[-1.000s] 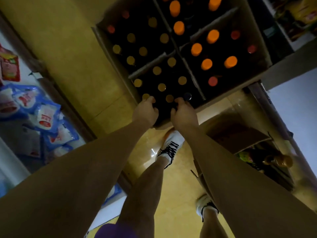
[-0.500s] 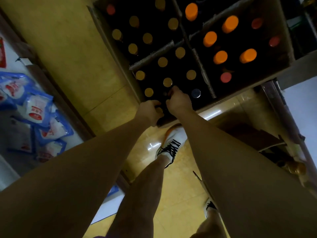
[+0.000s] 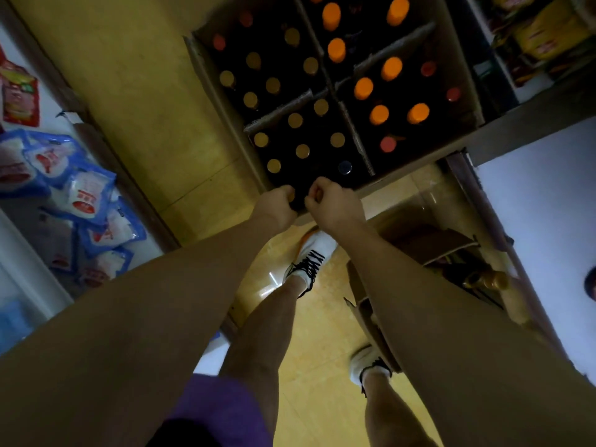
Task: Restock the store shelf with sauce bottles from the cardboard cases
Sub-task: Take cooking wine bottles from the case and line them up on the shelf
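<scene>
An open cardboard case [image 3: 458,53] stands on the yellow floor, split by cardboard dividers. It holds dark sauce bottles with gold caps [image 3: 295,120], orange caps [image 3: 379,114] and a few red caps [image 3: 388,144]. Both my hands are at the near edge of the near left compartment. My left hand [image 3: 277,203] curls its fingers round the top of a gold-capped bottle [image 3: 291,195]. Close beside it, my right hand [image 3: 333,204] curls round the top of another bottle [image 3: 317,197]. The bottles' bodies are lost in the dark of the case.
Blue and white pouches [image 3: 84,191] and red packets [image 3: 19,98] lie on the low shelf at left. A second open carton [image 3: 442,250] with a bottle [image 3: 487,280] sits at right under a white shelf [image 3: 548,204]. Yellow packs [image 3: 548,30] fill the far right shelf. My white sneaker [image 3: 311,258] stands just before the case.
Both hands have come back from deeper in the compartment to its near edge, side by side, with fingers curled on bottle tops. The view has shifted a little.
</scene>
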